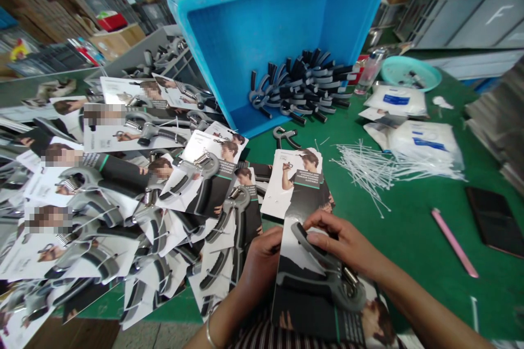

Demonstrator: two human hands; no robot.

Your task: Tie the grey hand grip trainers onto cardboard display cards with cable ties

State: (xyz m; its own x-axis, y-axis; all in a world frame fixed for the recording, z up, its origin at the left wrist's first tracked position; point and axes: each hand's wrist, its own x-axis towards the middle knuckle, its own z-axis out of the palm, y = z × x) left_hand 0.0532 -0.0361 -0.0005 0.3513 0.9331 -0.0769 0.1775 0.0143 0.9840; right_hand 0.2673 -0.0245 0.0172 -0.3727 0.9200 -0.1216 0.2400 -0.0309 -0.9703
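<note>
Close in front of me is a printed backing card [301,313] with a grey and black hand grip strengthener [352,297] lying against it, its metal spring towards me. My right hand [344,245] is closed, thumb and fingers pinching the far end of one handle at the card's edge. At the card's left edge, my left hand [260,262] is closed on the card, with its fingertips hidden behind it. Just beyond lies a stack of printed cards [278,185]. White cable ties [364,166] lie in a loose pile to the right of that stack.
Carded hand grips [94,202] are heaped on the left. A tilted blue crate [262,22] at the back holds loose hand grips [303,87]. To the right are bags of cable ties [426,142], a pink cutter-like tool [454,242], a phone [493,218] and a turquoise basin [393,68].
</note>
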